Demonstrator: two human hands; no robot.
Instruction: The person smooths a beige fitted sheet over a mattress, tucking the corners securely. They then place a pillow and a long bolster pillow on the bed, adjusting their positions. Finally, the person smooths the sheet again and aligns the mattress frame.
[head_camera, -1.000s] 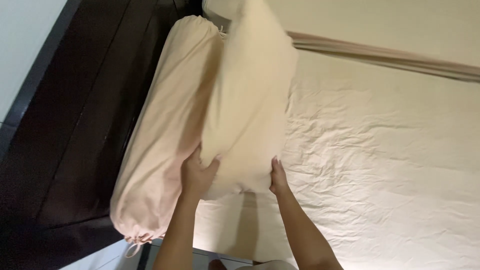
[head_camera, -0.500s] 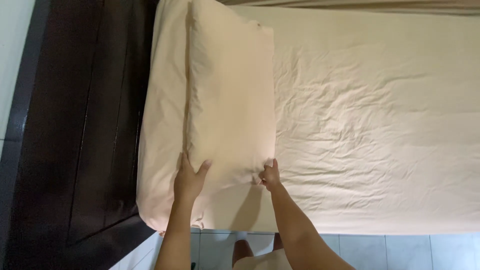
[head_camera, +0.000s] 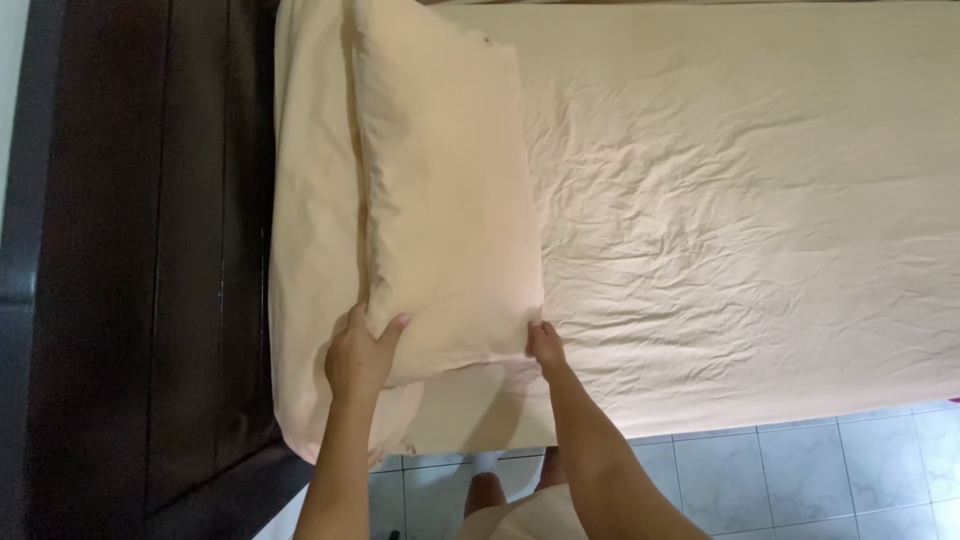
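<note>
Lowered since a second ago: cream pillow (head_camera: 445, 190), then held tilted up off the bed, now lying flat on the mattress sheet (head_camera: 740, 220), long side running along the bolster-like roll (head_camera: 310, 200) at the headboard end. Little changed in the last half second beyond a slight settling and squaring of the near edge, so placing looks finished, only straightening left. Left hand (head_camera: 360, 355) set on the pillow's near-left corner, fingers curled over the top, thumb beneath, pinching the fabric edge. Right hand (head_camera: 545, 345) at the pillow's near-right corner, fingers drawn together against the seam, apparently nipping it, though exact closure hard to tell from above. Both forearms reaching forward from the bed's side, wrists low, elbows bent. Dark wooden headboard (head_camera: 150, 260) left of the pillow; pale tiled floor (head_camera: 800, 470) below its near edge.
</note>
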